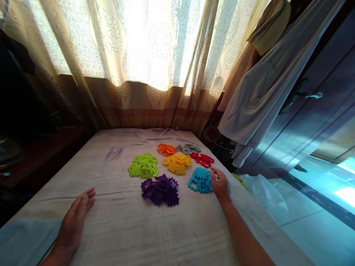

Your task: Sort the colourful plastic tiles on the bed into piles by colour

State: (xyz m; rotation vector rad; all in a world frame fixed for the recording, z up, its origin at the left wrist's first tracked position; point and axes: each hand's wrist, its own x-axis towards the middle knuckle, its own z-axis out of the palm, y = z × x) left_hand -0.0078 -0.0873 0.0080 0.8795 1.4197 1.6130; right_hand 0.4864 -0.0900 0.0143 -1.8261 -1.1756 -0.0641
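Seven piles of flat, notched pieces, apparently plastic, lie on a surface [116,232] spread with a pale, wrinkled cloth. The blue pile [200,181] sits near the right edge, with the red pile [203,160] just beyond it. The purple pile [162,190] is nearest the front, between the two hands; behind it are the lime-green pile [144,166] and the yellow pile [177,163], then the orange pile [166,149] and the grey pile [190,149] side by side. Square and open-centred outlines with toothed edges show among them.

The right hand [220,184] is at the right side of the blue pile, fingertips apparently touching it; whether its grip has closed on a piece cannot be told. The left hand [74,221] stands open and holds nothing, well apart from the piles, near a pale blue cloth [27,240].

Past the right edge is a clear, crumpled plastic bag [266,195]. A green and red item [240,181] shows beside it; whether it lies inside is unclear. Hanging garments [249,107] crowd that side before a door [318,77] with a metal handle [301,94]. A patterned, partly sheer curtain [133,99] closes off the far end, backlit.
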